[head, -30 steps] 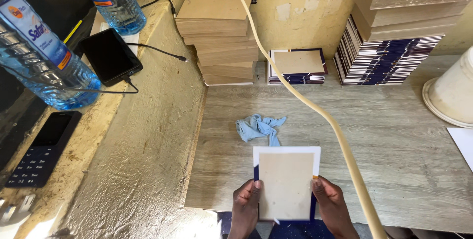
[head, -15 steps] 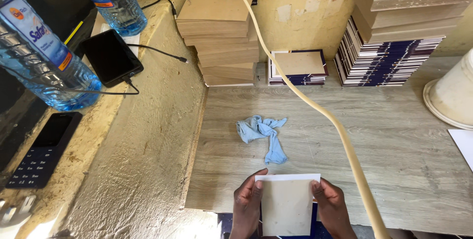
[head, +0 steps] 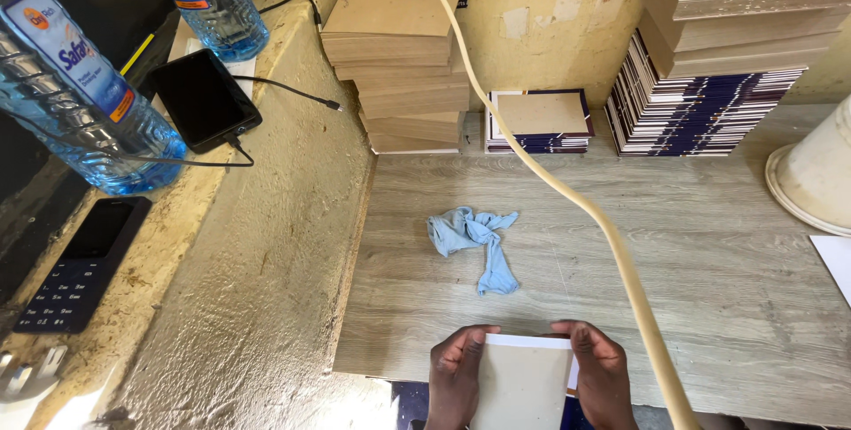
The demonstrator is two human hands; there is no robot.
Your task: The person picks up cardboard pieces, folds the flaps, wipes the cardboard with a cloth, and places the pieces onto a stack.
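Note:
At the near edge of the wooden table (head: 709,253) I hold a pale cardboard board with a white border (head: 523,381) between both hands. My left hand (head: 454,377) grips its left edge, my right hand (head: 603,377) grips its right edge. A dark blue cover shows under the board at the bottom. A crumpled light blue cloth (head: 479,239) lies on the table just beyond my hands.
A tan hose (head: 567,195) runs diagonally across the view. Stacks of brown boards (head: 399,58) and blue-edged covers (head: 700,97) stand at the back wall, and a smaller stack (head: 539,120). A white bucket (head: 820,182) is right. Water bottles (head: 75,84) and phones (head: 202,97) rest on the left ledge.
Both hands have pulled the board toward me, down to the table's near edge. It now shows smaller and lower in view. The cloth has not moved.

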